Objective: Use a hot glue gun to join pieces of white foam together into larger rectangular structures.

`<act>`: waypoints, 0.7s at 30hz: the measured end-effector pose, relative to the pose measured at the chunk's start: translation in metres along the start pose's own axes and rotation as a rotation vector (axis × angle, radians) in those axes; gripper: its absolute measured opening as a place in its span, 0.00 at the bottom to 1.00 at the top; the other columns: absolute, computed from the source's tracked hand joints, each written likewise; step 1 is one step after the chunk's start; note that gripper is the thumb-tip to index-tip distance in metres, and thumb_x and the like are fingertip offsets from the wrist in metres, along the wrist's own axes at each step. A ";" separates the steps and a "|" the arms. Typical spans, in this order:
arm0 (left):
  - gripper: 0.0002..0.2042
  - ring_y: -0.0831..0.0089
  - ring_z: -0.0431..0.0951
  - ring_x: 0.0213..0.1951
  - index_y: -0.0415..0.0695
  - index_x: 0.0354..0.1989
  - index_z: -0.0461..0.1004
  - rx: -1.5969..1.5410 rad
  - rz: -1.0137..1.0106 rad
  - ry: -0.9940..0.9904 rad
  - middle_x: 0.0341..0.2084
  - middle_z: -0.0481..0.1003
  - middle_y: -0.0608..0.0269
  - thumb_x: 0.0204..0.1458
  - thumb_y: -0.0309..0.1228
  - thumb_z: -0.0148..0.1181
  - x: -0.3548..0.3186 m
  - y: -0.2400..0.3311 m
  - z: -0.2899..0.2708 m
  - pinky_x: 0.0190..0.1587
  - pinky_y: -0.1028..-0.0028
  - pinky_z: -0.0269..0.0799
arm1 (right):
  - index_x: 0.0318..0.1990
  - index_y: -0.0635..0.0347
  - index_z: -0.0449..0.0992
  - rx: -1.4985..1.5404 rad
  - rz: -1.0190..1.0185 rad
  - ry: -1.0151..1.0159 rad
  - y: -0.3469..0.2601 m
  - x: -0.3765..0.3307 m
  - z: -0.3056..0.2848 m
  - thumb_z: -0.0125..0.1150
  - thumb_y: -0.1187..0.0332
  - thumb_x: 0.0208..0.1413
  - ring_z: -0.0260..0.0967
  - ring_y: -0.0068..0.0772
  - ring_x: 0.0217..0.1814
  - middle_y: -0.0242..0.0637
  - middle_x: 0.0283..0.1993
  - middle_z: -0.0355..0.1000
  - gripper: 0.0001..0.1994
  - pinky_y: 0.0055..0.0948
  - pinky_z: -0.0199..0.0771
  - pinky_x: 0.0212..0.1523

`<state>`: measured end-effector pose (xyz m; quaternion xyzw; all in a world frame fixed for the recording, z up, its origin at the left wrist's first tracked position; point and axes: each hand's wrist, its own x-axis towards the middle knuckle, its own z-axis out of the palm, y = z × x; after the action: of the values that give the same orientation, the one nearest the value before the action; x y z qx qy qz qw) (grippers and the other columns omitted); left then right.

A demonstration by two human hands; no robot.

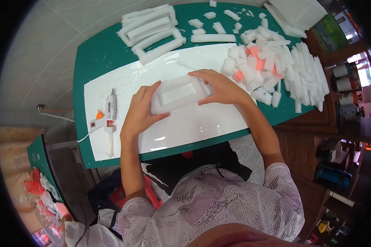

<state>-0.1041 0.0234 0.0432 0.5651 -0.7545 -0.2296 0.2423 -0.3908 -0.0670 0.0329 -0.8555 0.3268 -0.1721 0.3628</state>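
Between my two hands is a white foam frame (pixel 180 108), rectangular with an open middle, over the white board (pixel 173 136). My left hand (pixel 142 108) grips its left end, thumb at the near side and fingers at the far side. Around the right end curls my right hand (pixel 220 88), thumb near and fingers far. Whether the frame rests on the board or is slightly lifted I cannot tell. To the left lies a white hot glue gun (pixel 111 108) with a clear glue stick (pixel 111 146) in its back end.
Finished-looking foam frames (pixel 158 51) lie at the far left of the green table (pixel 90 55). A heap of white and pink foam pieces (pixel 257 61) and long foam strips (pixel 305 76) cover the right side. A foam bar (pixel 213 38) lies at the back. The glue gun's cord (pixel 83 138) runs off left.
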 end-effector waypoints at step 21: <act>0.40 0.51 0.65 0.63 0.46 0.67 0.63 0.139 0.125 0.267 0.61 0.65 0.47 0.43 0.37 0.75 0.015 -0.006 -0.074 0.64 0.63 0.63 | 0.72 0.53 0.56 0.163 0.016 0.312 -0.009 0.002 -0.005 0.76 0.69 0.45 0.68 0.36 0.53 0.43 0.67 0.63 0.46 0.29 0.73 0.46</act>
<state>-0.0565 0.0024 0.0985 0.5580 -0.7633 -0.0843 0.3146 -0.3875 -0.0661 0.0429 -0.7835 0.3711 -0.3257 0.3772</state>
